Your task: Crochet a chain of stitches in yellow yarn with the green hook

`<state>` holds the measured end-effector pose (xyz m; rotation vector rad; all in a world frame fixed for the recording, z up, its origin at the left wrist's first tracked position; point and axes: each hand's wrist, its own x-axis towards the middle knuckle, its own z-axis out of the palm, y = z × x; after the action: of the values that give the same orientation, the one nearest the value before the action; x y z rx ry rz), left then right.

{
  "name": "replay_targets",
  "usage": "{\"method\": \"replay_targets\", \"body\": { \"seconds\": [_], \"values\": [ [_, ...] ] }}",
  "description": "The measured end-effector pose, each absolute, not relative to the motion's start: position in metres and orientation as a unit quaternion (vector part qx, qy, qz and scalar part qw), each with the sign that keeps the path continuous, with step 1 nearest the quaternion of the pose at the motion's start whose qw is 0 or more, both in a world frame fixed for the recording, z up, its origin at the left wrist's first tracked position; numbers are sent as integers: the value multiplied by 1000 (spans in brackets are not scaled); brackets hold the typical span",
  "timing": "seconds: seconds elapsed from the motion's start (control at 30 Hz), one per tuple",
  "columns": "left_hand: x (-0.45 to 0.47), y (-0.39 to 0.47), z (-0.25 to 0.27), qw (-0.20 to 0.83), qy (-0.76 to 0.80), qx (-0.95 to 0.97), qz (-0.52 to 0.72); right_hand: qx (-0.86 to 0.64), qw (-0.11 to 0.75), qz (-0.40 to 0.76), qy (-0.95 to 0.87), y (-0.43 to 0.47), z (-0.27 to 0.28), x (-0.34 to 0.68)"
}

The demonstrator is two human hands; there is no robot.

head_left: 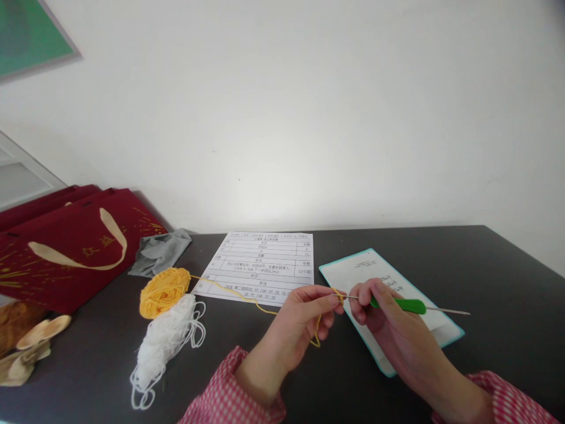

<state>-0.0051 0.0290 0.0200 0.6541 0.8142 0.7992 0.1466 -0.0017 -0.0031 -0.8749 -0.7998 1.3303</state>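
My right hand [384, 318] is closed round a crochet hook with a green handle [410, 305]; a thin metal shaft also sticks out behind the handle. The hook's metal tip points left and meets my left hand [304, 321]. There my left thumb and fingers pinch yellow yarn [318, 333] at the tip, with a small loop about it. From my left hand the strand runs back across a printed sheet [265, 264] to a yellow yarn ball [164, 292]. A loose white yarn skein [163, 347] lies just in front of that ball.
Behind the right hand lies a white, teal-edged booklet or pouch [348, 268]. Dark red gift bags [79, 247] and a grey cloth or pouch [161, 252] are at the left. Brown and beige items [39, 333] sit at the left edge. A white wall [309, 118] bounds the dark table [494, 265].
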Motion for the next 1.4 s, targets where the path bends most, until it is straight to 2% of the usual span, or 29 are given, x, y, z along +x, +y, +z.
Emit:
{"method": "replay_targets", "body": {
  "seconds": [0.37,0.83,0.97,1.23,1.4],
  "values": [
    [-7,28,20,796,381,297,365,-400,616,571,-366,-1,3,149],
    [-9,30,17,828,348,301,319,-429,582,441,-532,-7,6,164],
    [-6,33,43,819,331,330,332,-395,595,393,-579,-2,36,164],
    [9,25,139,766,256,399,434,-308,669,255,-627,-6,130,165],
    [12,24,146,762,219,419,442,-282,716,307,-560,-12,132,166]
  ]
}}
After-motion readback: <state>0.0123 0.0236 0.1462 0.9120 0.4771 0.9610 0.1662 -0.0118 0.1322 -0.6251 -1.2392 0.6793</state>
